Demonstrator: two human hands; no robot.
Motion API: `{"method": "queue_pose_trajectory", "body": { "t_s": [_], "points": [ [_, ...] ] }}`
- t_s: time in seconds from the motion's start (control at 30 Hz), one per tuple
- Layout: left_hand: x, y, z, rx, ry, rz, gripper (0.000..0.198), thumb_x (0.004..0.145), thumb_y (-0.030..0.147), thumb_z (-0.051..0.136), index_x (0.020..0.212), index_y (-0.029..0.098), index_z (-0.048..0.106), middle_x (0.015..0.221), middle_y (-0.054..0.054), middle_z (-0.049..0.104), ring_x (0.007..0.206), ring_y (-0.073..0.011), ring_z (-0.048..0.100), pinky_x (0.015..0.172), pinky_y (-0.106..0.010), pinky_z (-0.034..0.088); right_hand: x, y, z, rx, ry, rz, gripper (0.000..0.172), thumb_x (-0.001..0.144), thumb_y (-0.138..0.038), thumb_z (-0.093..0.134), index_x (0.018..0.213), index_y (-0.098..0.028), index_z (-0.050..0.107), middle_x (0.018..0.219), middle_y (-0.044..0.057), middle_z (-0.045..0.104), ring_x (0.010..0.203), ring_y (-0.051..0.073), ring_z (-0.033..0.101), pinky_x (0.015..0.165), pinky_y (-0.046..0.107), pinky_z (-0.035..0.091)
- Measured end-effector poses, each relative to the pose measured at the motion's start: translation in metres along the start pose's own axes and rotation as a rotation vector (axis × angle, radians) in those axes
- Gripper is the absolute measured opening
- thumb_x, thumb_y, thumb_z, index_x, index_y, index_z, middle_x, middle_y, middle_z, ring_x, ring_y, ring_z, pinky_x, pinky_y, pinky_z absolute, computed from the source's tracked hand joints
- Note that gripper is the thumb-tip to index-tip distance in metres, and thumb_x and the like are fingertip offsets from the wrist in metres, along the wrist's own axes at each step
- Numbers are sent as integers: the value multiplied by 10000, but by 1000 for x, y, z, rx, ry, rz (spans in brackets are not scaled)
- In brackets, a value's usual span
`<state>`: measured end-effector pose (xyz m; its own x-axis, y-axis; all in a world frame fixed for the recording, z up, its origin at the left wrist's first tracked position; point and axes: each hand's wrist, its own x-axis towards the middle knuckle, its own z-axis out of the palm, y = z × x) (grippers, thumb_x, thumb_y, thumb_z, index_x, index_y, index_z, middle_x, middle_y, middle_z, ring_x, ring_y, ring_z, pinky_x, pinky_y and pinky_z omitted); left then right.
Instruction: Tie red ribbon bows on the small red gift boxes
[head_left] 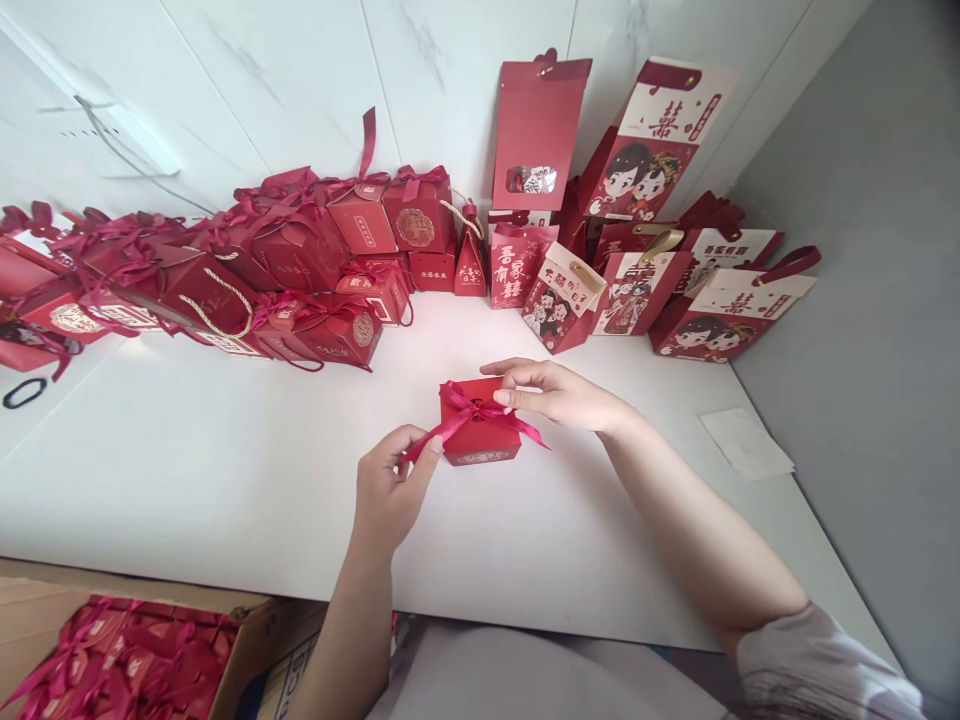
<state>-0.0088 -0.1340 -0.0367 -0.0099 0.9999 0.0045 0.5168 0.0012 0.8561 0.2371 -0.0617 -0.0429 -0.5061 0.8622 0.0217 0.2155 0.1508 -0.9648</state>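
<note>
A small red gift box with a printed front stands on the white table, a crimson ribbon tied in a bow on its top. My left hand is at the box's left side, thumb and fingers pinching one tail of the ribbon. At the upper right of the box is my right hand, its fingers curved over the bow's right loop. The thumb and index finger appear to pinch that loop, though the contact is partly covered by the fingers. The other ribbon tail hangs loose to the right.
Stacked red ribboned boxes line the wall at the back left. Several printed paper gift bags stand at the back right. A white paper lies near the right wall. A carton of red boxes is below the table's front left.
</note>
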Motion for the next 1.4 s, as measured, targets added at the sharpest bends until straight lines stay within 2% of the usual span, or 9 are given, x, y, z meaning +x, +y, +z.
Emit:
{"method": "queue_pose_trajectory", "body": {
  "t_s": [0.07,0.17,0.3,0.4,0.53,0.8,1.17,1.23,1.4],
  "points": [
    [6,0,3,-19,16,25,251,884,422,612,748,211,619,720,3,587,662,-145,492,581,-271,375,1,1,2,11,2,13,364,921,-529,630,809,-195,721,1388,95,583,1302,280,547,1090,453,399],
    [16,3,12,-1,54,53,201,840,394,684,769,208,660,785,-5,655,716,-151,560,654,-270,448,3,2,4,2,-2,24,355,905,-536,649,824,-199,724,1411,105,564,1359,288,490,1120,460,355],
    [23,2,18,-24,16,55,134,799,346,743,775,215,725,776,-3,694,734,-152,613,699,-268,497,4,4,4,28,-17,53,342,915,-522,640,848,-199,728,1463,110,521,1387,291,455,1134,451,322],
    [25,-3,16,-82,2,89,109,801,331,752,836,229,766,820,-13,722,781,-158,650,706,-262,520,5,6,4,47,-19,33,358,918,-522,632,815,-188,707,1395,107,577,1315,292,519,1103,439,354],
    [27,-9,12,-91,45,227,96,834,270,727,907,251,785,835,-8,709,782,-133,646,675,-234,508,6,7,4,133,-71,-30,372,925,-513,622,761,-180,653,1181,81,685,1113,263,624,984,398,453],
    [29,-18,13,-54,36,394,84,856,182,698,895,232,753,823,1,694,762,-120,631,694,-247,498,7,9,4,174,-30,11,354,907,-497,646,771,-170,652,1127,75,696,1018,230,632,926,353,467],
    [32,-26,13,-114,16,298,27,844,205,720,855,225,734,831,5,705,771,-119,652,692,-230,533,9,18,7,183,3,14,337,915,-482,637,789,-173,678,1147,73,674,984,216,627,896,344,469],
    [33,-27,10,-86,4,348,44,848,184,714,859,223,731,833,3,701,761,-117,648,675,-231,525,9,18,6,182,2,18,336,914,-481,637,789,-172,677,1147,75,671,987,217,628,903,347,471],
    [35,-31,4,18,-18,614,154,853,75,677,905,211,727,840,-9,691,760,-114,637,663,-235,519,9,19,6,178,11,28,351,911,-496,637,776,-175,679,1182,75,663,995,213,627,916,349,469]
  ]
}}
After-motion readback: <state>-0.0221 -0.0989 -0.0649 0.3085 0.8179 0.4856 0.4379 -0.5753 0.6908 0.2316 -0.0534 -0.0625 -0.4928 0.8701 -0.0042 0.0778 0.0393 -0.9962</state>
